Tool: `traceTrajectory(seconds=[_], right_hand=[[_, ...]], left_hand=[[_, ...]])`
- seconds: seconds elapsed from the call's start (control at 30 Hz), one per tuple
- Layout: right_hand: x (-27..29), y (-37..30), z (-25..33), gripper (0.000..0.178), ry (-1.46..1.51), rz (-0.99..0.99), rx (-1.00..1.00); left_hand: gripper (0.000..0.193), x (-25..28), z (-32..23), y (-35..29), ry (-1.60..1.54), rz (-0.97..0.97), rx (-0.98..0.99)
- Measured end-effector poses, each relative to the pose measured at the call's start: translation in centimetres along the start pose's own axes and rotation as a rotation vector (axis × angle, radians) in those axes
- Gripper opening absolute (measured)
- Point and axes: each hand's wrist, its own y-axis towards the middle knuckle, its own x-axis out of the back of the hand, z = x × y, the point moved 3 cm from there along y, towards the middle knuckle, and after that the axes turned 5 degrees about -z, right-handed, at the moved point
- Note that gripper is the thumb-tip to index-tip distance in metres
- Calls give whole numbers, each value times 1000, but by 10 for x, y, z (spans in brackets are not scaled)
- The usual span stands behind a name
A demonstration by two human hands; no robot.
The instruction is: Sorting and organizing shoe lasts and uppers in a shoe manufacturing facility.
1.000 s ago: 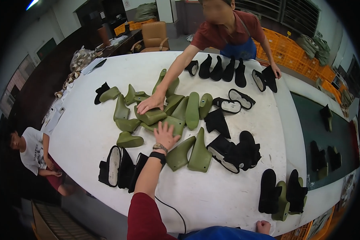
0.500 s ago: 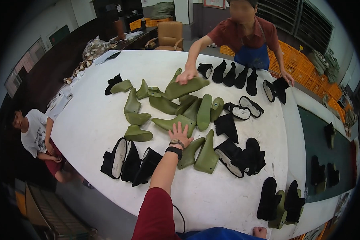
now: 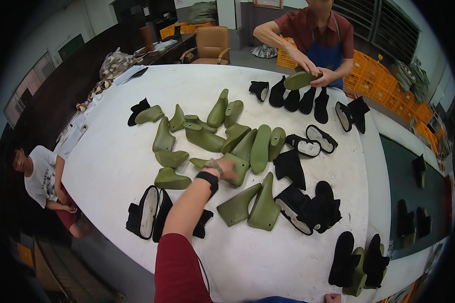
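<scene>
My left hand [image 3: 224, 170] reaches over the middle of the table and closes on a green shoe last [image 3: 241, 170], a foot-shaped form; its fingers are slightly smeared. The last's toe pokes out left of my wrist. Nearer me lie two more green lasts [image 3: 262, 206], and others are grouped beyond and to the left. My right hand [image 3: 332, 298] shows only in part at the lower edge, curled closed. Whatever it holds, if anything, is hidden. Black boots [image 3: 149, 212] stand and lie to the left of my forearm.
Across the white table [image 3: 268, 262], a co-worker holds a green last [image 3: 299, 81] in both hands above a row of black boots [image 3: 306, 101]. More boots [image 3: 308, 204] lie right of the lasts. At left, another person [image 3: 48, 174] sits by the table edge.
My left hand has gone from spread flat over the last to curled around it. The co-worker has lifted a large green last off the pile and brought it close in both hands.
</scene>
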Motion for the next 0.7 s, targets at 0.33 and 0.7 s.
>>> traceTrajectory(seconds=[0.33, 0.7], right_hand=[[11, -7, 25, 39, -111, 79, -170], [5, 8, 11, 31, 79, 38, -234]], left_hand=[[32, 40, 154, 83, 339, -822, 306], [32, 49, 173, 26, 553, -517, 432]])
